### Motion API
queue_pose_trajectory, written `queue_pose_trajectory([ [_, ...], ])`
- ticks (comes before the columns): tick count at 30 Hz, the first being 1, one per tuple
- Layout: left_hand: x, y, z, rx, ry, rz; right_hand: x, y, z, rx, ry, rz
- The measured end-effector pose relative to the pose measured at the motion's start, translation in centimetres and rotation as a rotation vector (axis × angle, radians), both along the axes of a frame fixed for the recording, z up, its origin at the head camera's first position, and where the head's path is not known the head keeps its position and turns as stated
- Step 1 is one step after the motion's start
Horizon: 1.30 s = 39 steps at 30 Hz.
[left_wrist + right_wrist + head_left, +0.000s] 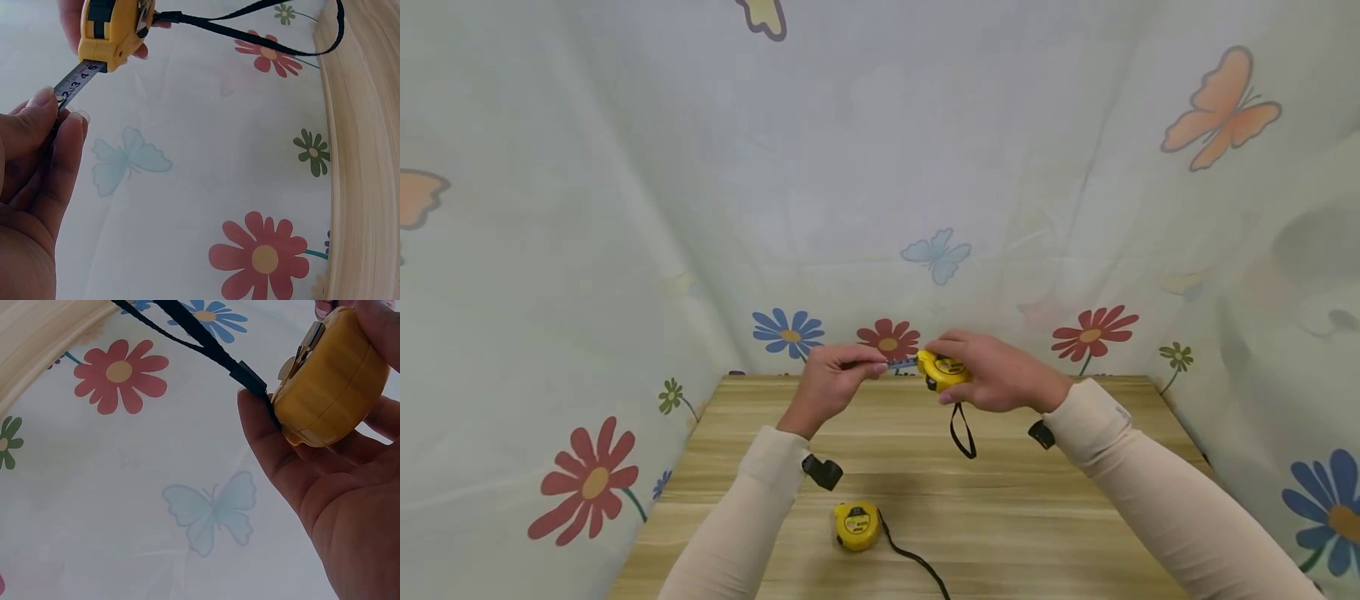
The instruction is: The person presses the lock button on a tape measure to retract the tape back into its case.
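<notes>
My right hand [1000, 372] grips a yellow tape measure [945, 372] above the far part of the table, its black wrist strap [962, 433] hanging down. A short length of the blade [78, 80] sticks out of the case toward the left, with numbers showing in the left wrist view. Thumb and forefinger of my left hand [837, 379] pinch the blade's end. In the right wrist view the round yellow case [334, 378] sits between the thumb and fingers. A second yellow tape measure [856, 526] lies on the table near the front.
The wood-grain table [1000, 517] reaches back to a pale curtain [850, 167] printed with flowers and butterflies, which also hangs at both sides. A black cord [913, 557] trails from the lying tape measure to the front. Black wrist cameras [823, 472] sit at both cuffs.
</notes>
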<state>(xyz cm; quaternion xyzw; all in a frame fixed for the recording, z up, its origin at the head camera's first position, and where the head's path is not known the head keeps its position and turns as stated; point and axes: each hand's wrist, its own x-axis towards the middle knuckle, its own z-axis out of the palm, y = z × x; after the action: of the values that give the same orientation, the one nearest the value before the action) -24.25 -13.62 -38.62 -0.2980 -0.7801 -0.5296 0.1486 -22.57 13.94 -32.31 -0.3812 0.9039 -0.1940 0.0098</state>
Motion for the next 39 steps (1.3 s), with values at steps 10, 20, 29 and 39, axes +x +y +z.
queue_pose_trajectory([
  [10, 0.48, 0.14, -0.27, -0.015, 0.029, 0.004, 0.31, -0.22, -0.42, 0.000, 0.012, 0.021],
  [20, 0.58, 0.25, -0.10, -0.013, 0.018, 0.006, 0.31, -0.72, -0.41, 0.002, 0.003, 0.022],
  [29, 0.66, 0.32, -0.17, -0.028, 0.030, 0.007, 0.50, -0.85, -0.51, 0.004, 0.011, 0.026],
  [39, 0.42, 0.69, -0.18, -0.048, 0.050, 0.005, 0.43, -1.02, -0.54, 0.002, 0.007, 0.037],
])
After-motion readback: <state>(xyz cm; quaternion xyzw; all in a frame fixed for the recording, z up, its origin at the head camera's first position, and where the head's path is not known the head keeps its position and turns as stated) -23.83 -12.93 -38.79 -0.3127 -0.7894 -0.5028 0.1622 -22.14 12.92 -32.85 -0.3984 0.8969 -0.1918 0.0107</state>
